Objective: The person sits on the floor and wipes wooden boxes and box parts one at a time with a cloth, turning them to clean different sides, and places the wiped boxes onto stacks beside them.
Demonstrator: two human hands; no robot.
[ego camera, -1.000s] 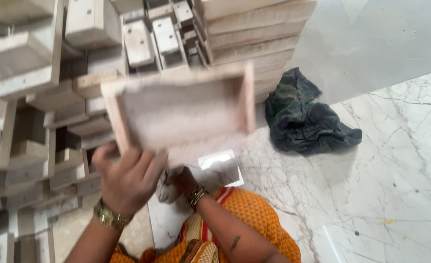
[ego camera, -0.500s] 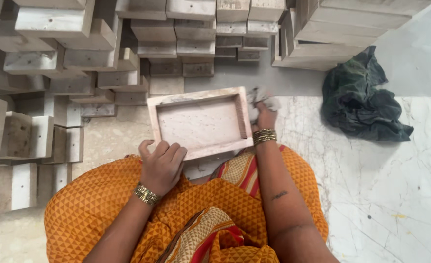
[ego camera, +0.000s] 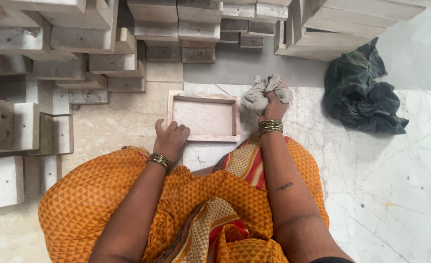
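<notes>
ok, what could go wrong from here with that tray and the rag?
1. The left hand only rests its fingers on the near left corner of the shallow stone tray, so the tray may slide on the smooth floor if wiped hard.
2. The right hand holds the grey rag bunched beside the tray; it could snag the raised rim.
3. Stacked stone blocks crowd the left side, a possible knock hazard.

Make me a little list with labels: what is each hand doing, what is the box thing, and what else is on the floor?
left hand: rests on the near left corner of the tray
right hand: grips a crumpled grey rag just right of the tray
tray: shallow, rectangular, pale pink, lying flat, open side up
behind: stacked stone blocks
right: dark green cloth heaped on the marble floor
</notes>
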